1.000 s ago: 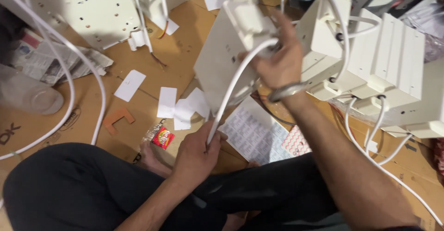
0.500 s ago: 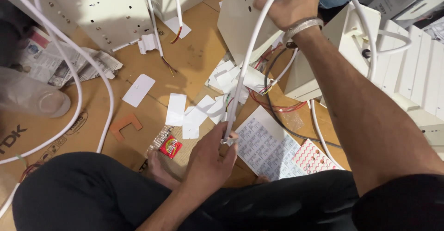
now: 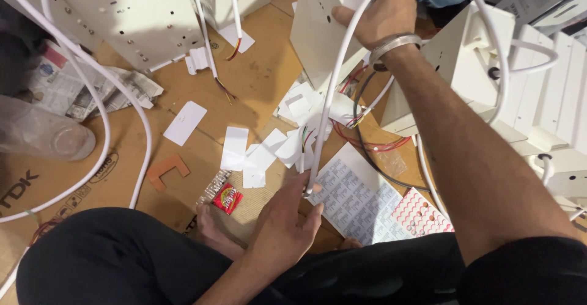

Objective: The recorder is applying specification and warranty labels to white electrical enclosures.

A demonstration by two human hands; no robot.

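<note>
My right hand [image 3: 382, 13], with a metal bangle on the wrist, grips the top of an upright cream-white box [image 3: 321, 33] at the upper middle, together with a white cable [image 3: 333, 91] that hangs down from it. My left hand [image 3: 282, 225] is low in the middle, above my lap, its fingertips pinching the cable's lower end near a printed white sticker sheet [image 3: 354, 200]. Short coloured wire ends [image 3: 304, 143] stick out beside the cable.
Cardboard [image 3: 263, 79] covers the floor, strewn with white paper slips [image 3: 235, 147], an orange bracket [image 3: 166, 170] and a red sweet wrapper [image 3: 227, 198]. More white boxes [image 3: 538, 97] with cables stand right and upper left. Newspaper [image 3: 79, 88] and a clear plastic bottle [image 3: 43, 135] lie left. Red and black wires [image 3: 367, 140] loop in the middle.
My right hand has lifted the white box higher and away from me. My left hand has slid along the cable to its lower end. The view has tilted downward.
</note>
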